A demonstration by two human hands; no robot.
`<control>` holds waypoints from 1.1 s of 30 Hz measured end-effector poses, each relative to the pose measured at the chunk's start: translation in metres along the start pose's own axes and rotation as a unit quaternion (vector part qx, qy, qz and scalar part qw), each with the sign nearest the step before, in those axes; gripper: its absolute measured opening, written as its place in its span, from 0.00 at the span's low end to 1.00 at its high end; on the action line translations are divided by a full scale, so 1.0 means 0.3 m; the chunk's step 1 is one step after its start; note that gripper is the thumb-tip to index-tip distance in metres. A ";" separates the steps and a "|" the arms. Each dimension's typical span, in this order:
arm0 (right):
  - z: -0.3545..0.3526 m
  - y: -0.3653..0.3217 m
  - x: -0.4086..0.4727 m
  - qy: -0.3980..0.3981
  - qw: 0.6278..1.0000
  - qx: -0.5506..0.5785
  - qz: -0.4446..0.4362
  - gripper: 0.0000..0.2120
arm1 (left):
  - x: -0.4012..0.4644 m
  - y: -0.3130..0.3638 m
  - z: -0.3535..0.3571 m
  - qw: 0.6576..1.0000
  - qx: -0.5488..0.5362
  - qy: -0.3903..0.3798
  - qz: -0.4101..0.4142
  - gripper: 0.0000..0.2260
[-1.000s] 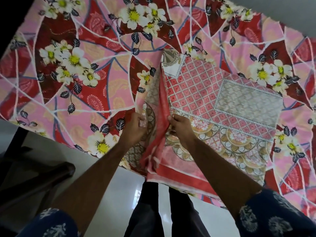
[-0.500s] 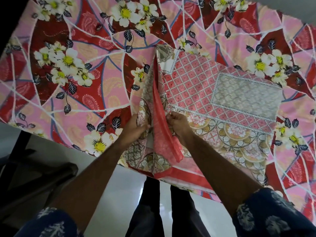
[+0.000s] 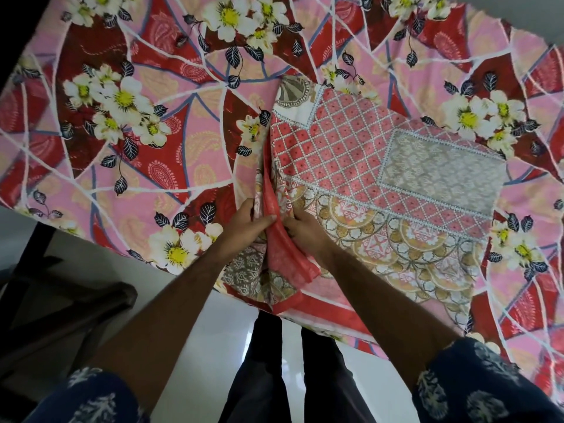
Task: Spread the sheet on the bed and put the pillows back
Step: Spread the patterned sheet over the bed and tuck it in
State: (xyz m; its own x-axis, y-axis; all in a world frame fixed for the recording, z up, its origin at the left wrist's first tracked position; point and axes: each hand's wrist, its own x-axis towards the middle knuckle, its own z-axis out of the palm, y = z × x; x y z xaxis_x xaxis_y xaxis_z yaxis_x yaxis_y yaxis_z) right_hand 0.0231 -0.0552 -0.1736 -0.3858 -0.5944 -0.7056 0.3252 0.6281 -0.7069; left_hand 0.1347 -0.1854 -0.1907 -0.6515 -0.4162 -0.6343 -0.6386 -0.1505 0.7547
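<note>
A folded sheet (image 3: pixel 381 166), red lattice with grey and gold panels, lies on the bed (image 3: pixel 158 141), which wears a pink and red cover with white flowers. The sheet's near end hangs over the bed's front edge. My left hand (image 3: pixel 244 224) pinches a raised red fold of the sheet at its left side. Just to the right, my right hand (image 3: pixel 302 230) grips the same fold, fingers tucked under the layers. The two hands nearly touch. No pillows are in view.
A white tiled floor (image 3: pixel 91 257) runs along the bed's front edge, where my legs (image 3: pixel 293 377) stand. A dark piece of furniture (image 3: pixel 61 303) sits low at the left. A grey wall (image 3: pixel 534 13) shows at the top right.
Both hands have come closer together on the red fold, which now stands narrower between them. The view has shifted slightly up and nearer the bed.
</note>
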 end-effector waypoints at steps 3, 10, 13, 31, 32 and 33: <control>-0.002 0.026 -0.004 0.006 1.000 0.011 0.015 0.12 | -0.003 -0.005 -0.008 1.000 0.005 -0.003 0.005 0.16; -0.025 0.056 0.007 0.038 0.999 -0.030 0.020 0.10 | 0.002 -0.003 -0.011 1.000 0.004 -0.016 0.004 0.13; -0.043 0.064 0.010 0.035 0.999 -0.004 0.031 0.14 | 0.002 -0.007 -0.023 1.000 0.005 -0.015 -0.003 0.12; -0.091 0.072 -0.027 0.004 0.997 -0.006 0.074 0.05 | -0.034 -0.038 -0.068 0.990 0.138 -0.013 -0.021 0.19; -0.118 0.078 -0.031 0.018 0.996 0.005 0.088 0.08 | -0.034 -0.044 -0.075 0.988 0.152 -0.001 -0.025 0.19; -0.147 0.085 -0.036 0.030 0.995 0.004 0.096 0.10 | -0.033 -0.049 -0.077 0.987 0.160 0.008 -0.024 0.18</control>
State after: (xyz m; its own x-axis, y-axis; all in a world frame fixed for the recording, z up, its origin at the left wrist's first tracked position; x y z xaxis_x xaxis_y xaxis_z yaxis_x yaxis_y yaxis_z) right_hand -0.0024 -0.0105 -0.1819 -0.3666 -0.4332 -0.8234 0.4048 0.7226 -0.5603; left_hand 0.1599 -0.1997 -0.1915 -0.6127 -0.4297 -0.6632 -0.7668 0.1203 0.6305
